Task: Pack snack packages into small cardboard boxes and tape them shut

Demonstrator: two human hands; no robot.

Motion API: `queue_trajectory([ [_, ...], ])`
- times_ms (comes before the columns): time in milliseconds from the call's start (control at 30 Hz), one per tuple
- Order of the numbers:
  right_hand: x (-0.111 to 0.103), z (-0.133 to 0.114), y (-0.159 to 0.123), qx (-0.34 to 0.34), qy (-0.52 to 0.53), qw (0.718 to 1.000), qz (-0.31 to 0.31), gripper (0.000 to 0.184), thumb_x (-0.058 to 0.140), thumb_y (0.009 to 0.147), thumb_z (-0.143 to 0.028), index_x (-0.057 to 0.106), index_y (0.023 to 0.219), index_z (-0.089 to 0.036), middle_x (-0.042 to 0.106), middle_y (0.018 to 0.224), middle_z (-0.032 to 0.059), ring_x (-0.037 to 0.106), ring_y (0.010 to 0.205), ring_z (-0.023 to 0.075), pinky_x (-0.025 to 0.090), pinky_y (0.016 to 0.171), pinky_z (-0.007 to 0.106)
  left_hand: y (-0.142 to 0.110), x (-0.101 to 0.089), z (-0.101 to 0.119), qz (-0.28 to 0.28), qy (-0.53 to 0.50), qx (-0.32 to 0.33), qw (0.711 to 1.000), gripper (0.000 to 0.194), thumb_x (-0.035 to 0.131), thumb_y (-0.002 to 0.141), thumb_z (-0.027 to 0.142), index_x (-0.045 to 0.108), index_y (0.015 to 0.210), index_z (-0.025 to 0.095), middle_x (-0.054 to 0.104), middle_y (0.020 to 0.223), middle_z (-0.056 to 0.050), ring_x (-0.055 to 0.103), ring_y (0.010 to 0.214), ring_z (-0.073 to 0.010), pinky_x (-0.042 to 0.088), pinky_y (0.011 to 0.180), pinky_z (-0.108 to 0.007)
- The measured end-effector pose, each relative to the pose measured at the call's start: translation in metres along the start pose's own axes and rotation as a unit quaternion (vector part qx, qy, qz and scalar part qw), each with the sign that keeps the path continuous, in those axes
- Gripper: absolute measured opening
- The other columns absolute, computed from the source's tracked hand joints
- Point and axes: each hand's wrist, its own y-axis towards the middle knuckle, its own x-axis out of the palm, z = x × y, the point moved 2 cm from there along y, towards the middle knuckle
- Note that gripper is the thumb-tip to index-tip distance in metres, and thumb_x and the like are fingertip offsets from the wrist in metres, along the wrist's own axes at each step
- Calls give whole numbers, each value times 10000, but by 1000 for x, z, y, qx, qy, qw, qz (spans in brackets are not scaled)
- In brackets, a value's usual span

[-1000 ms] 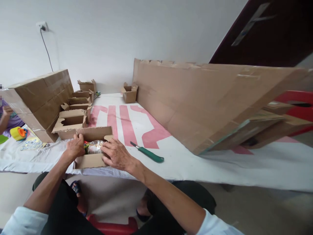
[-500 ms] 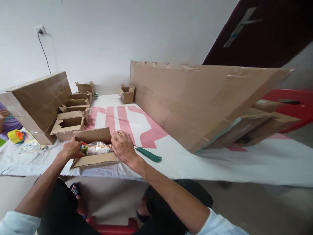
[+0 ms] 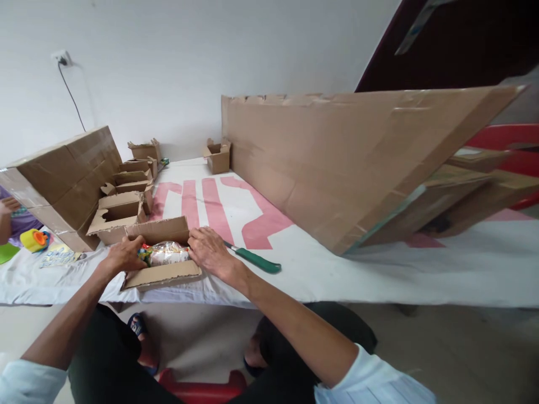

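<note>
A small open cardboard box (image 3: pixel 165 273) sits at the near edge of the table, its flaps spread. Inside lies a clear plastic packet (image 3: pixel 167 253) with colourful contents. My left hand (image 3: pixel 122 256) curls over the box's left end, fingers against the packet's coloured end. My right hand (image 3: pixel 209 252) rests on the box's right end, fingers bent over the edge beside the packet. A green-handled knife (image 3: pixel 254 260) lies on the cloth just right of my right hand.
A row of several empty small boxes (image 3: pixel 122 205) runs back from the open box beside a large taped carton (image 3: pixel 63 174). A long cardboard sheet (image 3: pixel 337 157) leans on the right. Another person's hand (image 3: pixel 5 213) and a yellow toy (image 3: pixel 33 239) are at far left.
My right hand has shifted from the middle of the box to its right end. The left hand stays at the left end. The camera has tilted a little.
</note>
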Motion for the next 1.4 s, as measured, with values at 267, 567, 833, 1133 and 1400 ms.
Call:
queue_trajectory([
  [267,-3,1,0,19,4,999,-32,196,622,1050,-201,810,1028,-148,744,1177,146,657,1131,285,494,1050,394,-1,12,-60,161,-357,138,910,624,553,866,442,659,1438,217,697,1462,-117,653,1308,-353,538,1114,-478],
  [567,-3,-1,5,12,6,998,-61,183,621,1031,-182,798,1050,-142,735,1199,163,630,1144,300,485,1030,412,-32,26,-57,361,-25,146,921,257,524,972,206,778,934,216,791,1100,-151,681,1138,-361,539,962,-513],
  [833,-12,-13,17,-10,-7,994,-110,221,561,1073,-209,766,1099,-131,739,1188,170,633,1159,305,449,1027,395,-15,31,-46,241,-79,193,948,414,737,922,427,768,1284,230,755,1377,-151,735,1185,-342,552,1038,-474],
  [1133,-22,-25,37,8,83,974,-210,276,761,992,-366,717,1157,-148,762,1259,159,698,1179,307,470,905,331,0,55,-61,206,-268,189,922,1106,935,686,662,534,1615,213,583,1619,-199,521,1507,-453,439,1242,-602],
  [1400,-17,-26,51,26,59,962,-265,329,730,975,-424,770,1146,-146,797,1268,184,741,1145,323,446,780,315,6,71,-63,161,-389,190,887,1333,978,607,673,386,1705,203,482,1684,-230,451,1560,-480,374,1290,-634],
])
